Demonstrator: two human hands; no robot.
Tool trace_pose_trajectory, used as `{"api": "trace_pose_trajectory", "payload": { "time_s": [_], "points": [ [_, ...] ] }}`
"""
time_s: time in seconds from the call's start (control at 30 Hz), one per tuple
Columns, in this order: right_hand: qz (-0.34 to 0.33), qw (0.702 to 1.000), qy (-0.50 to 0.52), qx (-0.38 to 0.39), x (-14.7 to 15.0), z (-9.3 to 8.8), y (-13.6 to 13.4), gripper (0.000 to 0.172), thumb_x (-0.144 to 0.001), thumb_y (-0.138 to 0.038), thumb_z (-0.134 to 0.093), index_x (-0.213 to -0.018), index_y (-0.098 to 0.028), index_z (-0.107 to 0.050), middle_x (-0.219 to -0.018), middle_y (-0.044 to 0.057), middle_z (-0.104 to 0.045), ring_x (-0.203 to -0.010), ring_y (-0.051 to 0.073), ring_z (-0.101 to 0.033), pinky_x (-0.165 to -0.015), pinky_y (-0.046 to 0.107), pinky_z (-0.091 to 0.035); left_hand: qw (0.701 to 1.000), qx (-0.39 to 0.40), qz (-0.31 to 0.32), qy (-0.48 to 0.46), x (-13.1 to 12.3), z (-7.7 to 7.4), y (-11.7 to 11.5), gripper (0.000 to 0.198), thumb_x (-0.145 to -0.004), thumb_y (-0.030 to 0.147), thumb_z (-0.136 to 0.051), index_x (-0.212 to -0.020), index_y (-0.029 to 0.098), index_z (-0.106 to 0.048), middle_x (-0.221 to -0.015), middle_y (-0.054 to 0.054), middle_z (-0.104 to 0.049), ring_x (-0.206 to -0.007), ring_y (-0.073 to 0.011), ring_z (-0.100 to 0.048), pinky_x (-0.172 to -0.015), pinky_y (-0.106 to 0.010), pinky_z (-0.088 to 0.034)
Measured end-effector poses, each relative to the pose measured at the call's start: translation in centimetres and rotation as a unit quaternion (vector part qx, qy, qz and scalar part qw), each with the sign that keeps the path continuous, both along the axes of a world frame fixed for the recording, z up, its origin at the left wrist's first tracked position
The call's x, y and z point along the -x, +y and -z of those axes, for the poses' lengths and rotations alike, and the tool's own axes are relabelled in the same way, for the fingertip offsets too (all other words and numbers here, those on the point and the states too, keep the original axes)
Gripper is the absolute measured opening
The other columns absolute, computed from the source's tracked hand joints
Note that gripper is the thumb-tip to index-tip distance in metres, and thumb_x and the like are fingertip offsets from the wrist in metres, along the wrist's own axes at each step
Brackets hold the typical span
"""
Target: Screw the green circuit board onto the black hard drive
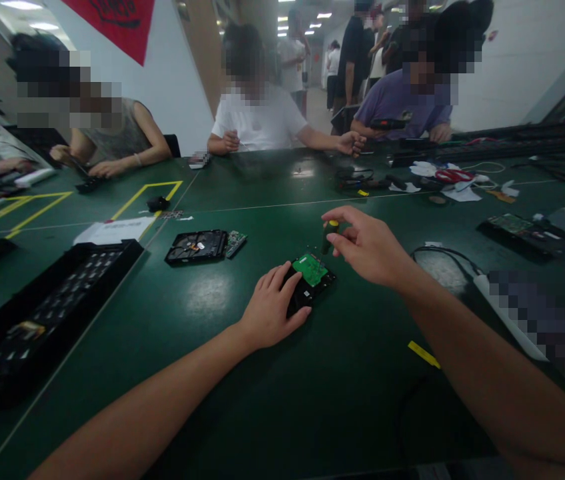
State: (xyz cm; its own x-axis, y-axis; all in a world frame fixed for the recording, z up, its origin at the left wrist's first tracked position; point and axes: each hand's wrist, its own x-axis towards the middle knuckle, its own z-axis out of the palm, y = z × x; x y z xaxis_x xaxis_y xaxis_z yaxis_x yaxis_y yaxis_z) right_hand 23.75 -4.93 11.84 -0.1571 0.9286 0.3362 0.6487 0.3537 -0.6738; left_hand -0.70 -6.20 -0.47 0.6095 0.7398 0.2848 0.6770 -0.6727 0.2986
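Note:
A black hard drive point(323, 284) lies on the green table in front of me, its green circuit board point(310, 268) facing up. My left hand point(271, 307) rests over the near left side of the drive, thumb along the near edge and fingers across the top, holding it. Between thumb and fingers, my right hand point(375, 250) grips a screwdriver point(331, 233) with a dark green and yellow handle. The screwdriver stands nearly upright at the drive's far right edge; whether its tip sits in a screw I cannot tell. A few tiny specks, perhaps screws, lie just beyond the drive.
Left of centre lies another hard drive point(196, 247) beside a loose circuit board point(236, 244). A long black tray point(52, 307) stands at left. To the right are a yellow strip point(424, 355), a cable point(445, 250) and another drive point(517, 233). Several people sit across the table.

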Motion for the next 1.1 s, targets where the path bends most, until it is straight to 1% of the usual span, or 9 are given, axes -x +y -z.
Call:
{"api": "trace_pose_trajectory", "payload": {
  "time_s": [0.07,0.13,0.2,0.37,0.5,0.67,0.77,0.9,1.1],
  "points": [
    [-0.003,1.000,0.025,0.013,-0.02,0.13,0.04,0.033,-0.092,-0.020,-0.061,-0.124,-0.024,-0.062,-0.103,0.005,-0.073,-0.070,0.017,-0.068,-0.070,0.034,-0.053,1.000,-0.001,-0.001,0.002,-0.02,-0.07,-0.03,0.071,-0.096,0.056,-0.060,-0.155,0.021,-0.044,-0.167,-0.017,-0.033,-0.152,-0.0398,-0.036,-0.121,-0.062,-0.036],
    [-0.006,0.999,0.034,0.010,-0.03,0.14,0.06,0.031,-0.091,-0.021,-0.060,-0.122,-0.025,-0.060,-0.116,0.006,-0.073,-0.069,0.016,-0.068,-0.069,0.034,-0.054,1.000,-0.002,-0.001,0.007,-0.04,-0.14,-0.06,0.071,-0.096,0.056,-0.060,-0.155,0.021,-0.043,-0.167,-0.018,-0.033,-0.152,-0.0397,-0.036,-0.121,-0.062,-0.036],
    [-0.006,1.000,0.014,-0.005,-0.01,0.02,0.03,0.028,-0.092,-0.023,-0.062,-0.120,-0.025,-0.060,-0.122,0.006,-0.071,-0.070,0.016,-0.068,-0.071,0.035,-0.053,1.000,-0.003,-0.001,0.011,-0.05,-0.19,-0.08,0.071,-0.096,0.056,-0.060,-0.156,0.021,-0.043,-0.167,-0.018,-0.033,-0.152,-0.0397,-0.036,-0.121,-0.062,-0.036],
    [0.023,0.989,-0.109,-0.093,0.31,-0.26,-0.24,0.022,-0.094,-0.028,-0.068,-0.114,-0.023,-0.064,-0.114,0.009,-0.072,-0.088,0.024,-0.067,-0.080,0.037,-0.049,1.000,-0.002,-0.002,0.009,-0.01,-0.08,-0.03,0.071,-0.096,0.056,-0.060,-0.155,0.020,-0.043,-0.168,-0.018,-0.033,-0.152,-0.0401,-0.035,-0.121,-0.063,-0.035],
    [0.040,0.981,-0.146,-0.123,0.67,0.01,-0.29,0.022,-0.098,-0.033,-0.063,-0.116,-0.022,-0.065,-0.115,0.012,-0.071,-0.099,0.029,-0.066,-0.085,0.040,-0.049,1.000,-0.003,-0.001,0.001,-0.03,0.09,0.04,0.072,-0.095,0.056,-0.062,-0.155,0.022,-0.043,-0.167,-0.017,-0.033,-0.152,-0.0403,-0.036,-0.121,-0.063,-0.036],
    [0.043,0.979,-0.143,-0.140,0.57,0.41,0.06,0.024,-0.100,-0.028,-0.054,-0.121,-0.019,-0.063,-0.120,0.015,-0.071,-0.107,0.031,-0.066,-0.096,0.045,-0.049,1.000,-0.001,0.001,0.003,-0.08,-0.14,-0.02,0.071,-0.095,0.056,-0.061,-0.155,0.022,-0.044,-0.168,-0.017,-0.033,-0.152,-0.0400,-0.035,-0.121,-0.063,-0.035],
    [0.042,0.983,-0.122,-0.127,0.45,0.42,0.15,0.025,-0.099,-0.027,-0.055,-0.123,-0.020,-0.060,-0.116,0.013,-0.072,-0.101,0.028,-0.068,-0.093,0.043,-0.051,1.000,-0.002,-0.001,0.005,-0.12,-0.35,-0.10,0.070,-0.096,0.056,-0.060,-0.154,0.021,-0.045,-0.167,-0.017,-0.034,-0.152,-0.0394,-0.036,-0.122,-0.061,-0.036],
    [0.029,0.984,-0.125,-0.126,0.42,0.14,0.05,0.017,-0.100,-0.030,-0.057,-0.114,-0.022,-0.062,-0.107,0.010,-0.072,-0.094,0.026,-0.068,-0.086,0.039,-0.050,1.000,-0.003,-0.002,0.011,-0.16,-0.30,-0.09,0.071,-0.095,0.056,-0.061,-0.154,0.019,-0.045,-0.167,-0.018,-0.035,-0.151,-0.0397,-0.036,-0.122,-0.061,-0.036],
    [0.007,0.984,-0.122,-0.133,0.51,-0.12,-0.19,0.018,-0.099,-0.024,-0.054,-0.115,-0.022,-0.062,-0.116,0.012,-0.071,-0.104,0.029,-0.067,-0.095,0.042,-0.048,1.000,-0.002,-0.002,0.001,-0.11,-0.12,-0.06,0.071,-0.095,0.056,-0.061,-0.155,0.022,-0.044,-0.167,-0.017,-0.034,-0.152,-0.0398,-0.036,-0.122,-0.062,-0.035]
  ]
}}
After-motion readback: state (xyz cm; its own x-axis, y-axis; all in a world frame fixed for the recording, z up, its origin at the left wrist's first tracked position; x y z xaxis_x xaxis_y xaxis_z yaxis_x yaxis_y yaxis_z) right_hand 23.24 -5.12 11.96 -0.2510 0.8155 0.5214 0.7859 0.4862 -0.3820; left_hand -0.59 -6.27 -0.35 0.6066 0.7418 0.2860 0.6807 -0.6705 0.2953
